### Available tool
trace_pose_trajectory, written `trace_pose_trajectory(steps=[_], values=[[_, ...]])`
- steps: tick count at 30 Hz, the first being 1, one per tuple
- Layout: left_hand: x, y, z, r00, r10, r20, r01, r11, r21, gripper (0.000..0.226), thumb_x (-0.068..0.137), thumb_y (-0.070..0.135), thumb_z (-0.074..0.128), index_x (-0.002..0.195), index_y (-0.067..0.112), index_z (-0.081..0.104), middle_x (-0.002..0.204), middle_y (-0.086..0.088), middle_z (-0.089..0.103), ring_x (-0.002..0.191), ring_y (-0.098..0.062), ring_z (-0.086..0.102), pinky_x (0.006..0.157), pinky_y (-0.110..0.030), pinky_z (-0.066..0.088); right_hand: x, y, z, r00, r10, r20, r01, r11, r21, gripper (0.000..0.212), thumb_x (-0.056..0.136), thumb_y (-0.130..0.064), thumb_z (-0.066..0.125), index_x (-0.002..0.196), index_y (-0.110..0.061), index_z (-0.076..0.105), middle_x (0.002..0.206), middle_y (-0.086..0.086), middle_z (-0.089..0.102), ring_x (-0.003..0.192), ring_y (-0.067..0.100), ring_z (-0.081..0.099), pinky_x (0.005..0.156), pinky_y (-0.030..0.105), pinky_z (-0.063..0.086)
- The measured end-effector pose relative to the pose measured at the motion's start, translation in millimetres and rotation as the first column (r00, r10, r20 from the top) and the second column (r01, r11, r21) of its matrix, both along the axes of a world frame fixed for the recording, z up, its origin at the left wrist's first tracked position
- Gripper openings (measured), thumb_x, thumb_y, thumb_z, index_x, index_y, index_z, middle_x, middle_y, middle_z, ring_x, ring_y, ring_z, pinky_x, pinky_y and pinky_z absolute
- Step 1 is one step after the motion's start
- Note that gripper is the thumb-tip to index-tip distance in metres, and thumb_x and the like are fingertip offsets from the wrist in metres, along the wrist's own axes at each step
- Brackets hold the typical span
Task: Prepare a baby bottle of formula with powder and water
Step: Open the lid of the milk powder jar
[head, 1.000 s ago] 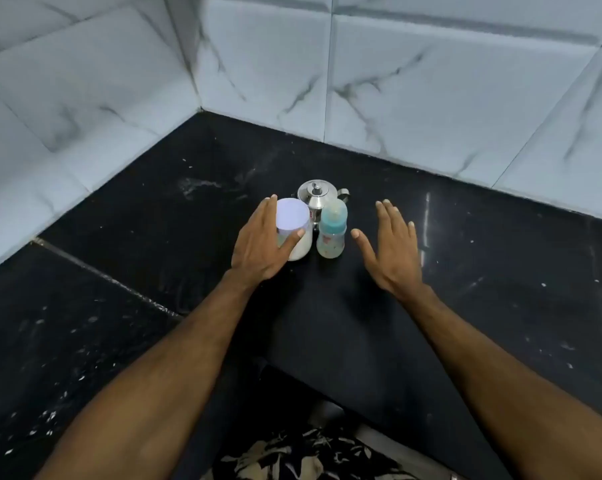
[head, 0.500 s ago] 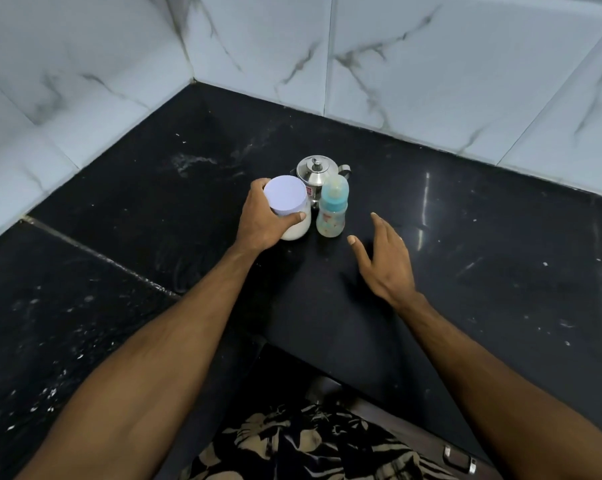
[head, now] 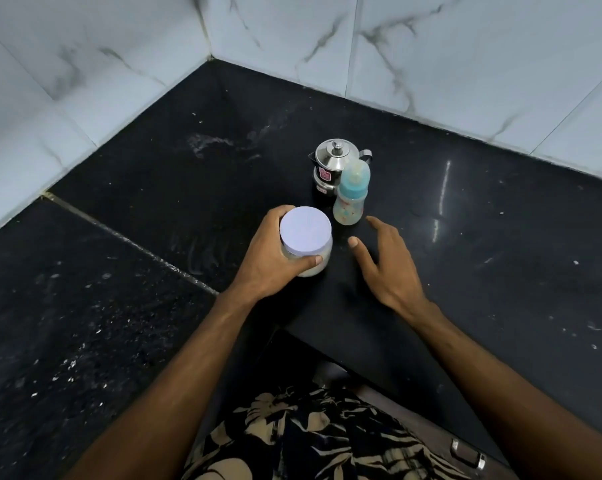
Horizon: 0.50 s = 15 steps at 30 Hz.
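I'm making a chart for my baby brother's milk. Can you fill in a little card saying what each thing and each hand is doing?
left hand: grips the powder jar round its side, lid still on
right hand: open, holds nothing, near the jar
baby bottle: upright, blue cap on, beyond the jar
steel kettle: lid on, just behind the bottle
counter: black stone, in a corner of white marble tiles

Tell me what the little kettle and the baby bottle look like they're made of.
Kettle: polished metal, likely stainless steel, judging by its mirror-like shine. Baby bottle: probably plastic, with a see-through printed body, blue collar and cloudy cap.
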State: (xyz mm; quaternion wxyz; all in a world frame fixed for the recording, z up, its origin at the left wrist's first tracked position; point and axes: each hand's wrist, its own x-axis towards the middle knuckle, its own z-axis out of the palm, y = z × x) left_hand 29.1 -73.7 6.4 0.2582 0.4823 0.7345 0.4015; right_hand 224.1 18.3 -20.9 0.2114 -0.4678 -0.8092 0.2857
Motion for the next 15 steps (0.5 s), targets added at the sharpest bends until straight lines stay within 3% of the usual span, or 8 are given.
trace_pose_trajectory(steps=[3, 8, 12, 15], values=[[6.8, -6.5, -5.9, 1.0, -0.023, 0.009, 0.023, 1.0, -0.007, 0.088, 0.063, 0.03, 0.089, 0.135, 0.024, 0.038, 0.132, 0.012, 0.046, 0.12, -0.004, 0.043, 0.09, -0.012, 0.038, -10.1, -4.0, 7.4, 0.997, 0.058, -0.044, -0.058, 0.998, 0.009, 0.074, 0.091, -0.065, 0.043, 0.145, -0.015, 0.038, 0.142, 0.006, 0.048, 0.129, 0.018, 0.046, 0.106, 0.039, 0.042], [7.5, -10.2, -7.8, 0.997, -0.032, 0.072, 0.032, 0.999, -0.001, 0.088, 0.065, 0.03, 0.088, 0.138, 0.025, 0.037, 0.131, 0.013, 0.048, 0.115, 0.0, 0.048, 0.086, -0.004, 0.041, -31.3, -9.0, 28.6, 0.983, 0.167, -0.082, -0.16, 0.983, 0.087, 0.074, 0.087, -0.07, 0.046, 0.137, -0.016, 0.047, 0.131, 0.003, 0.054, 0.117, 0.017, 0.054, 0.097, 0.04, 0.049], [11.4, -14.9, -10.3, 0.99, -0.025, 0.141, 0.027, 1.0, -0.013, 0.103, 0.066, 0.03, 0.087, 0.148, 0.025, 0.025, 0.137, 0.013, 0.043, 0.121, -0.004, 0.047, 0.093, -0.018, 0.043, -48.2, -5.7, 45.0, 0.954, 0.279, 0.106, -0.295, 0.937, 0.185, 0.08, 0.079, -0.078, 0.047, 0.134, -0.019, 0.051, 0.125, 0.0, 0.056, 0.111, 0.016, 0.054, 0.09, 0.027, 0.042], [25.3, -15.8, -14.3, 0.975, 0.045, 0.219, -0.043, 0.999, -0.01, 0.117, 0.055, 0.042, 0.086, 0.15, 0.025, 0.019, 0.139, 0.012, 0.04, 0.121, -0.003, 0.046, 0.092, -0.017, 0.043, -57.5, -3.0, 52.5, 0.902, 0.338, 0.269, -0.402, 0.884, 0.239, 0.085, 0.073, -0.081, 0.052, 0.132, -0.02, 0.053, 0.121, -0.001, 0.055, 0.107, 0.018, 0.053, 0.09, 0.032, 0.044]])
